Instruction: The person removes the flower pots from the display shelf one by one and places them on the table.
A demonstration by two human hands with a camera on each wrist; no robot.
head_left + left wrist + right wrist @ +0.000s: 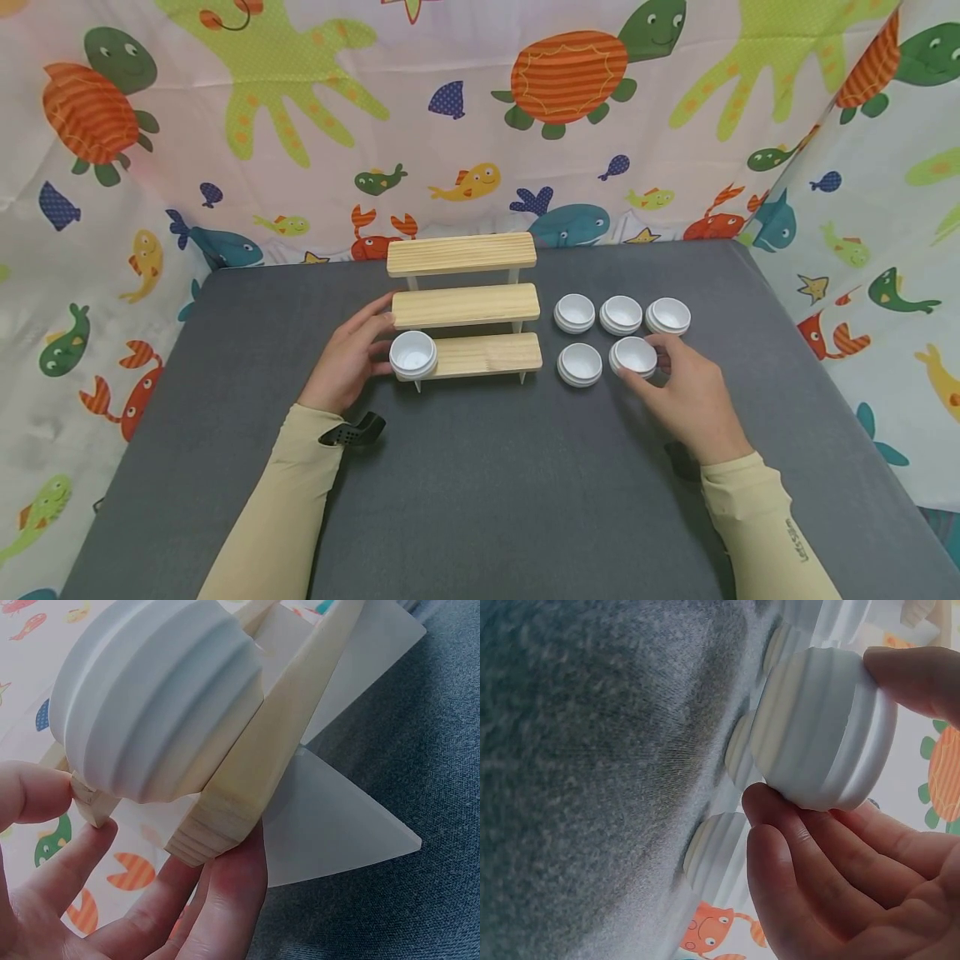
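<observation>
A three-step wooden stand (pixel 465 304) sits mid-table. One white ribbed cup (pixel 413 352) stands on the left end of its lowest step and fills the left wrist view (pixel 157 697). My left hand (pixel 378 346) lies against the stand's left end, its fairly straight fingers (pixel 217 885) touching the lowest step's end and holding nothing. To the right of the stand, my right hand (pixel 651 360) pinches another white cup (pixel 634 356) between thumb and fingers (pixel 795 847); that cup (pixel 825 727) is just off the grey cloth.
Several more white cups rest on the grey table (pixel 487 483) right of the stand: three in a back row (pixel 621 314) and one in front (pixel 580 364). Sea-animal curtains (pixel 480 125) close in the back and sides.
</observation>
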